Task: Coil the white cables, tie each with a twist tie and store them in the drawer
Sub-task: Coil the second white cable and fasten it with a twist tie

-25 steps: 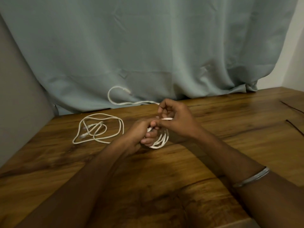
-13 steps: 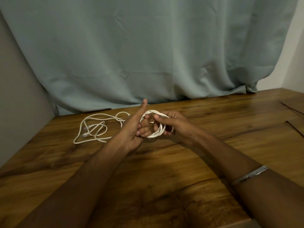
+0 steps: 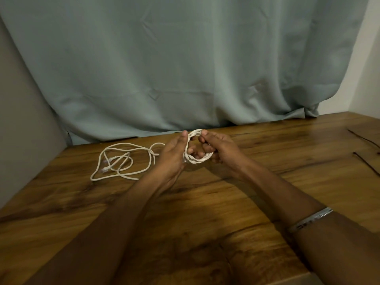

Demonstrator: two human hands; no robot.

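Left hand (image 3: 174,155) and right hand (image 3: 218,149) both grip the small coil (image 3: 198,155) held between them above the tabletop (image 3: 205,212), its loose tail (image 3: 123,159) seemingly trailing leftward, nearer the left hand.

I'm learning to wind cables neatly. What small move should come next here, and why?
Probably lay one more loop onto the coil held between the left hand and right hand, since a loose tail runs left to slack cable on the table.
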